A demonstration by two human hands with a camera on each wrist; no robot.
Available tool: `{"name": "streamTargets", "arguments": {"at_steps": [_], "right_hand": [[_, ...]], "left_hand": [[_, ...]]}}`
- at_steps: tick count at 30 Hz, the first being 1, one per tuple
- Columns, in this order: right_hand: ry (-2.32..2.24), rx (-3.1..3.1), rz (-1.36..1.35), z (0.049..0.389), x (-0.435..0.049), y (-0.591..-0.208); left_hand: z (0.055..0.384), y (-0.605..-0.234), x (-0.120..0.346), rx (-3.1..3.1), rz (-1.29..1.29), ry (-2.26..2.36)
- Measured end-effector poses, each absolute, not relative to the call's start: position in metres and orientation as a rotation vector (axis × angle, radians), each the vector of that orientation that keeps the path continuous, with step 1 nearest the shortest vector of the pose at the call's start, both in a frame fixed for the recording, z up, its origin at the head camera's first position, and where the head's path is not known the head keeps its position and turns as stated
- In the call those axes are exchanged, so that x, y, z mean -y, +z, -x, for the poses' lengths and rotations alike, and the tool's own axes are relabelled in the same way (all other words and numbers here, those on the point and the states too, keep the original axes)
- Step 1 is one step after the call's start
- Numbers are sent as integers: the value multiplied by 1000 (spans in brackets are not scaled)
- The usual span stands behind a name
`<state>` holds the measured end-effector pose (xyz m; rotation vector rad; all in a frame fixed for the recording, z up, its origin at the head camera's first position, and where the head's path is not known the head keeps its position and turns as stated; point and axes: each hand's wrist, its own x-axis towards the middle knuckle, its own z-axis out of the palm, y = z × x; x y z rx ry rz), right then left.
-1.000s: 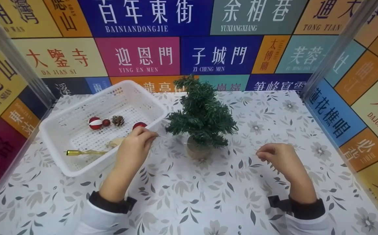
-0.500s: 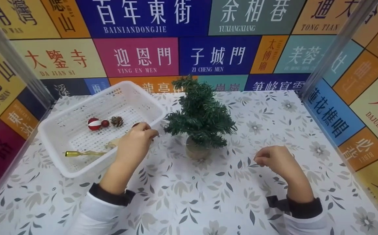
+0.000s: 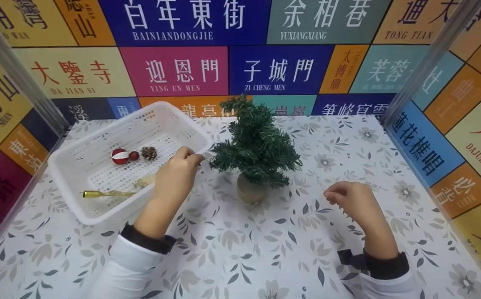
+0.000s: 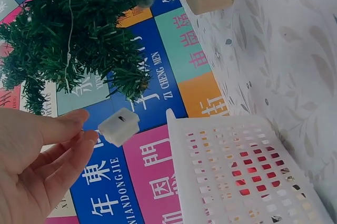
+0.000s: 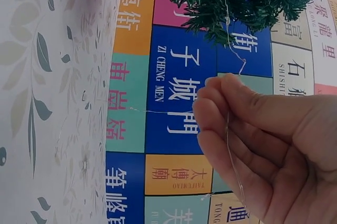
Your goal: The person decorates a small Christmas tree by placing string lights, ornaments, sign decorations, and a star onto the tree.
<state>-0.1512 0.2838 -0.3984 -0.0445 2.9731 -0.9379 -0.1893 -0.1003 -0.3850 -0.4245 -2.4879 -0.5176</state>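
A thin wire string of fairy lights (image 5: 244,61) crosses in front of a small green Christmas tree (image 3: 261,145) with a light wooden base (image 3: 251,189). My right hand (image 3: 354,199), to the tree's right, pinches the wire between thumb and fingers; loose strands trail across the palm in the right wrist view. On the tree's left, by the basket's near right rim, my left hand (image 3: 176,174) pinches the string's end with thumb and index finger. A small white box (image 4: 119,126) sits just beyond those fingertips. The exact grip point is too fine to tell.
A white perforated basket (image 3: 68,185) stands at the left. Inside lie a red-and-white ball (image 3: 120,156), a small red ball (image 3: 133,155), a pine cone (image 3: 149,153) and a gold ribbon-like piece (image 3: 107,194). Printed panels (image 3: 174,70) wall the floral-covered table (image 3: 290,249).
My left hand has shifted slightly away from me, and the red ball seen behind it earlier is now hidden. The right hand has hardly moved; the tree stays put.
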Motion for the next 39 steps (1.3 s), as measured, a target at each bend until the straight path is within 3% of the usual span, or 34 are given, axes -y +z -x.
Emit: {"name": "streamTargets", "arguments": {"at_steps": [17,25,39], "right_hand": [[-904,-3023,36,153,-275,-401],[-899,-2989,34,153,-272,-401],[-933,-2971,88,152,-272,-404]], "left_hand": [[235,-371,77,2475,538,-656],[247,-374,77,2350,584,-526],[257,-380,67,2347,625,-706]]}}
